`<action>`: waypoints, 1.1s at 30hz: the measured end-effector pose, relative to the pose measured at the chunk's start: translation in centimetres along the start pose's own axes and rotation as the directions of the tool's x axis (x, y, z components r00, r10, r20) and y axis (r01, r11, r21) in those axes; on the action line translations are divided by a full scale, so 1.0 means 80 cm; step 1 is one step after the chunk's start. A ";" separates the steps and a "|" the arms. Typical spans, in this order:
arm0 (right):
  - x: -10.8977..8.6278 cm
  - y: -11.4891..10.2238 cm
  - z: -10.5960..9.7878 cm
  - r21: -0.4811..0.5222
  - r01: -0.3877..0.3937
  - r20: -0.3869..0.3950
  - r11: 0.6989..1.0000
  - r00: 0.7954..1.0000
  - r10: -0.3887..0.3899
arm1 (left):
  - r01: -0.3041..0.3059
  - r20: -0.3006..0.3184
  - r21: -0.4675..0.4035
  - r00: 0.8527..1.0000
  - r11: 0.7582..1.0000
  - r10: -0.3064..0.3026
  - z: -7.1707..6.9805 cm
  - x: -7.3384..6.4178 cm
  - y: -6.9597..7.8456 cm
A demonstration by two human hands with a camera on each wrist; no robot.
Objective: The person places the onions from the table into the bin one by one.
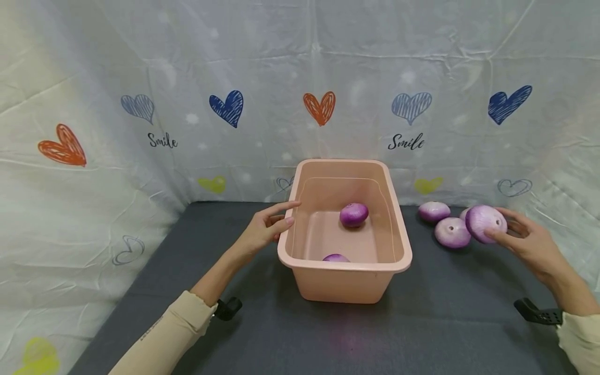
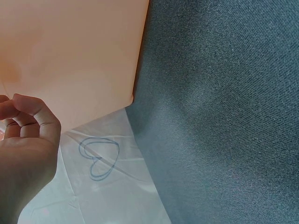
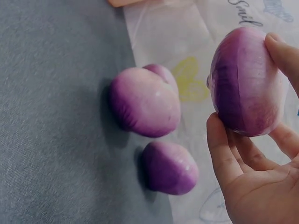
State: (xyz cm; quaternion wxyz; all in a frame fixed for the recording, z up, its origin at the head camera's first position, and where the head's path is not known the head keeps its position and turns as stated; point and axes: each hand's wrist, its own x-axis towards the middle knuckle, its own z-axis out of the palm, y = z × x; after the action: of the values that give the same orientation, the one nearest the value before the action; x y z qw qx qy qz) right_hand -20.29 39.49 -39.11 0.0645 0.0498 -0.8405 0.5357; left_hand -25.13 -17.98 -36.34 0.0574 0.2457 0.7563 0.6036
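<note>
My right hand (image 1: 534, 245) grips a red onion (image 1: 483, 221) between thumb and fingers, raised above the table at the right. In the right wrist view that onion shows a dark purple half and a paler half. Several more red onions (image 1: 451, 233) lie beneath and to its left, one mostly hidden behind the held onion. My left hand (image 1: 262, 226) is at the left rim of a peach plastic bin (image 1: 344, 284), its index finger reaching over the edge and thumb beside it. Inside the bin lie a red onion (image 1: 353, 214) and another onion (image 1: 335, 258), partly hidden by the front rim.
A dark grey cloth (image 1: 445, 328) covers the table. Behind it and at the sides hangs a pale curtain (image 1: 276, 67) printed with hearts and "Smile". The bin stands near the table's middle, its far end close to the curtain.
</note>
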 end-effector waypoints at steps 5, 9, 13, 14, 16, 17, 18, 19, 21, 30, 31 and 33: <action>0.003 -0.011 0.002 0.055 0.046 0.026 0.997 0.999 -0.048 | 0.001 0.002 -0.001 1.000 1.000 -0.001 0.000 -0.001 0.000; 0.007 -0.020 0.005 0.054 0.068 0.036 0.996 0.997 -0.070 | 0.007 0.003 0.000 1.000 1.000 -0.007 0.000 -0.002 0.001; 0.013 -0.029 0.010 0.086 0.060 0.038 0.994 0.997 -0.063 | 0.010 0.003 -0.004 1.000 1.000 -0.010 0.000 -0.002 0.000; 0.014 -0.032 0.011 0.091 0.058 0.037 0.994 0.997 -0.062 | 0.009 0.003 -0.004 1.000 1.000 -0.009 0.000 -0.001 0.000; 0.018 -0.037 0.015 0.104 0.057 0.033 0.993 0.998 -0.061 | 0.004 0.005 -0.006 1.000 1.000 -0.004 0.000 0.000 0.001; 0.019 -0.040 0.017 0.096 0.065 0.035 0.993 0.997 -0.069 | 0.000 0.004 -0.006 1.000 1.000 0.000 0.000 0.000 0.001; 0.021 -0.043 0.020 0.101 0.069 0.035 0.993 0.997 -0.073 | -0.005 0.004 -0.006 1.000 1.000 0.005 0.000 0.000 0.001; 0.023 -0.045 0.022 0.102 0.084 0.042 0.991 0.995 -0.088 | -0.010 0.004 -0.007 1.000 1.000 0.010 0.000 0.001 0.001; 0.026 -0.050 0.026 0.122 0.111 0.055 0.986 0.991 -0.119 | -0.015 0.001 -0.004 1.000 1.000 0.015 -0.001 0.001 0.001; 0.038 -0.077 0.043 0.175 0.132 0.069 0.976 0.987 -0.145 | -0.027 0.002 0.007 1.000 1.000 0.027 -0.002 0.002 0.002; 0.039 -0.079 0.045 0.162 0.127 0.071 0.979 0.988 -0.140 | -0.027 0.001 0.008 1.000 1.000 0.027 -0.002 0.002 0.003; 0.042 -0.084 0.049 0.141 0.112 0.067 0.984 0.990 -0.122 | -0.026 0.000 0.007 1.000 1.000 0.026 -0.002 0.002 0.003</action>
State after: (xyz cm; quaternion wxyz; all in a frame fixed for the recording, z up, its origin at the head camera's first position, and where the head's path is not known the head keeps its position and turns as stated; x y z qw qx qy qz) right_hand -22.81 33.03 -34.17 0.0605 0.1236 -0.7991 0.5852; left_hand -25.27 -17.99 -36.06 0.0488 0.2558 0.7552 0.6016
